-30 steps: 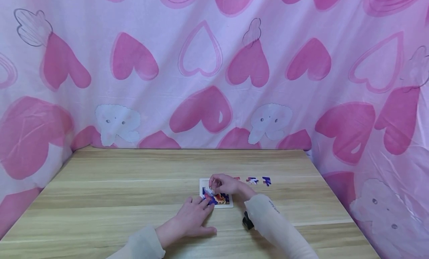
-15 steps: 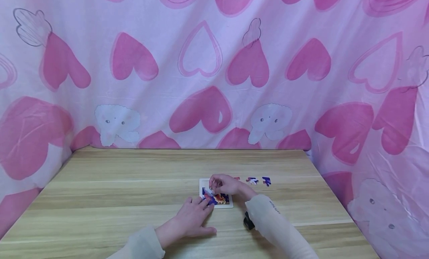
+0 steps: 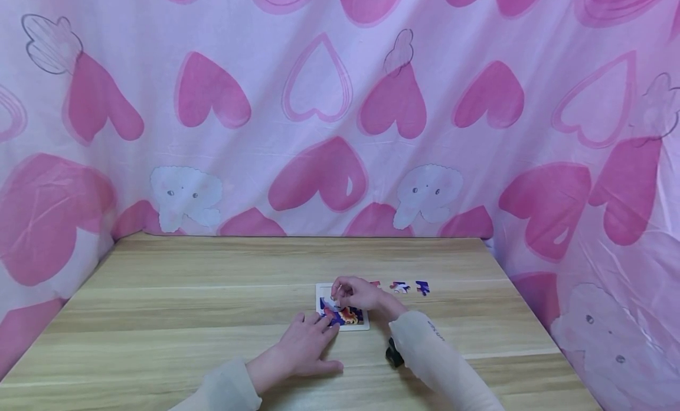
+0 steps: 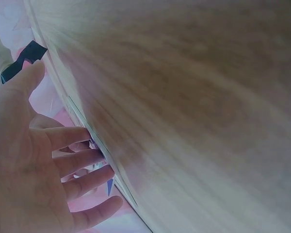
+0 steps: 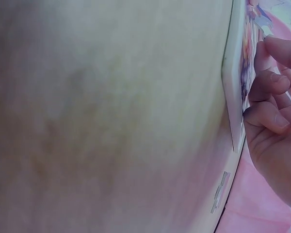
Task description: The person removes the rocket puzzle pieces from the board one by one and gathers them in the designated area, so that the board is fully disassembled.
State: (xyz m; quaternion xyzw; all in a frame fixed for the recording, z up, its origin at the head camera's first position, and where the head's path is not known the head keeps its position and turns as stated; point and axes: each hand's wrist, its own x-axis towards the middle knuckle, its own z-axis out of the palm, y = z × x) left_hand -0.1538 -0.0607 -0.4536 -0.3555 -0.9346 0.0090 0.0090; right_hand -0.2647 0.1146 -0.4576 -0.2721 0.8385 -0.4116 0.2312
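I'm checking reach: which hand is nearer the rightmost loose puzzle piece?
Right hand: over the puzzle, left of that piece; left hand: farther left, at the puzzle's near edge.

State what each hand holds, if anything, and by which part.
The right hand pinches a puzzle piece by one edge. The left hand grips nothing; it touches the puzzle board.

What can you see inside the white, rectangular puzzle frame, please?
Inside the white, rectangular puzzle frame are flat purple, orange and red jigsaw pieces. The left hand and right hand cover parts, which cannot be seen.
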